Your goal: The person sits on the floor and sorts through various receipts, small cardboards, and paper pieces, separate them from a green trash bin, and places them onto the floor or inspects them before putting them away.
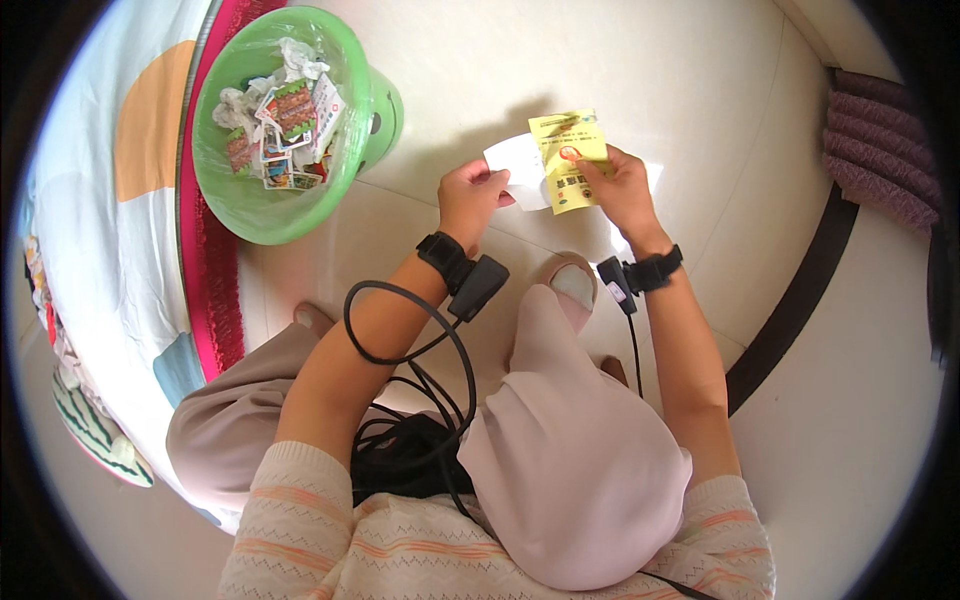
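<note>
Between the thumb and fingers of my left hand (pixel 474 196) is the near left edge of a white sheet (pixel 517 169), perhaps paper. My right hand (pixel 626 189) pinches a yellow printed packet (pixel 568 161) by its right side, thumb on the front. The packet bears writing and a round red mark. It overlaps the right end of the white sheet; whether the two are joined, I cannot tell. Both are held above the tiled floor, in front of my knees. The fingers behind the sheet and the packet are partly hidden.
To the left stands a green bin (pixel 367 142) lined with clear plastic, holding crumpled tissue and printed cards. A bed with a patterned sheet (pixel 112 225) borders the left side. Black cables (pixel 465 367) run from my wrist straps. A purple cloth (pixel 881 150) lies at right.
</note>
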Demonstrator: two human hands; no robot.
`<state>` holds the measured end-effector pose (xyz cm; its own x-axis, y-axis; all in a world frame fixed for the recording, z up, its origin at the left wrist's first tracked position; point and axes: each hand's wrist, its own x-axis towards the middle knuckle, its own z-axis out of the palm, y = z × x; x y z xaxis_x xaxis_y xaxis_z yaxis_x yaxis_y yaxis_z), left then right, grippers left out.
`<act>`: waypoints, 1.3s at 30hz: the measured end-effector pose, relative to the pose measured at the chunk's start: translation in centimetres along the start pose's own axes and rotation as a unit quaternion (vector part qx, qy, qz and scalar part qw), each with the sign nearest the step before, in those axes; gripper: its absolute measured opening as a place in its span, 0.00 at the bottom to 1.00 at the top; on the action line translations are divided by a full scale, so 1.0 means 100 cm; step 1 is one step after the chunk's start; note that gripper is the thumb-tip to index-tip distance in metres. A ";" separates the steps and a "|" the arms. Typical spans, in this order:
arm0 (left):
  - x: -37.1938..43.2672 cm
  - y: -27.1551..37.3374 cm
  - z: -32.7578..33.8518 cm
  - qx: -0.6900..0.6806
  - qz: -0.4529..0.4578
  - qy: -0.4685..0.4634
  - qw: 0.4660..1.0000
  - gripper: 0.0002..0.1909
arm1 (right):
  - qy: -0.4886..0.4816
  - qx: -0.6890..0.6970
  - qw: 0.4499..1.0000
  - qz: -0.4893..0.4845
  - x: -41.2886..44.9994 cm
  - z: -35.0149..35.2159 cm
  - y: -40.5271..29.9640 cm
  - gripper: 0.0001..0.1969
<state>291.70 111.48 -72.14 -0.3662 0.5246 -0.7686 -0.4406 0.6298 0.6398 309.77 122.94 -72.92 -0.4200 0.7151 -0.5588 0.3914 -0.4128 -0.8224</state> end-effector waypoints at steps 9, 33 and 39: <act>-0.087 0.117 -0.034 -0.024 0.285 0.042 0.957 0.05 | -0.023 0.067 0.985 -0.156 -0.032 0.019 -0.150 0.10; -0.084 0.140 -0.150 0.376 0.490 0.464 0.635 0.15 | 0.028 -0.274 0.706 -0.652 0.013 0.113 -0.217 0.13; -0.110 0.162 -0.120 0.300 0.524 0.428 0.672 0.10 | 0.039 0.141 0.952 -0.269 0.044 0.032 -0.194 0.11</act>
<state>278.78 108.98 -53.32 -0.6676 0.5012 0.5506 0.7441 0.4230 0.5171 297.69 132.28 -59.76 -0.4310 0.9011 -0.0480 -0.1033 -0.1021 -0.9894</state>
